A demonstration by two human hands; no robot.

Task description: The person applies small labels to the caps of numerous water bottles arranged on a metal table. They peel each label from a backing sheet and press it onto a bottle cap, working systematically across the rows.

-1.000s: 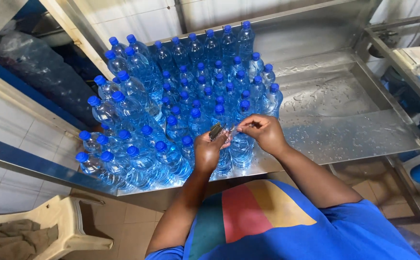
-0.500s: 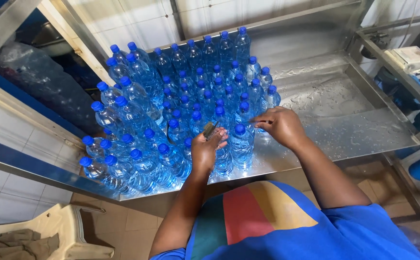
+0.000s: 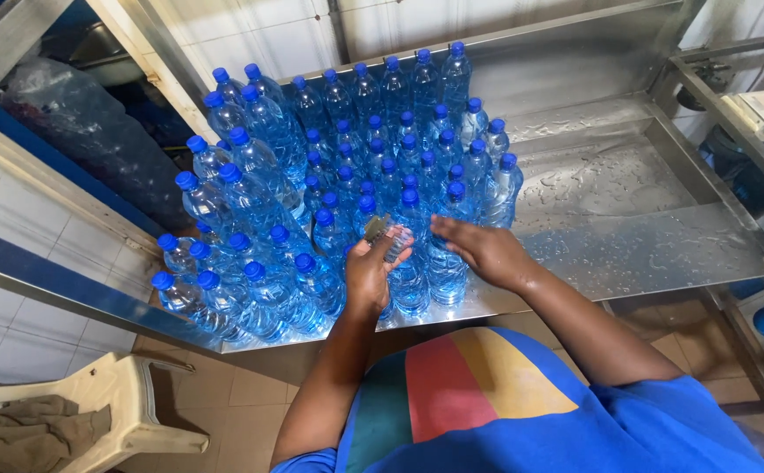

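We note clear glossy plastic bottles (image 3: 338, 175) with smooth blue plastic caps, upper centre; wet, shiny brushed-metal table (image 3: 627, 236), right; matt cream plastic chair (image 3: 110, 394) with crumpled cloth, lower left.

blue short-sleeved shirt (image 3: 645, 420) — teal, red, yellow panels — bare forearms.

The water bottles (image 3: 338, 175) were clear plastic tinted pale blue, each closed with a solid bright blue cap (image 3: 410, 198). The counter (image 3: 627, 236) was bare silver-grey metal, speckled with water drops. The small stack (image 3: 377, 228) in the left hand (image 3: 371, 273) was grey and translucent. The person's shirt (image 3: 522, 412) was blue with a panel of green, red and yellow bands. The chair (image 3: 110, 394) was cream, with drab olive-brown cloth (image 3: 23, 434) on it. Wall tiles (image 3: 14, 315) were white; floor tiles (image 3: 242, 398) were tan.
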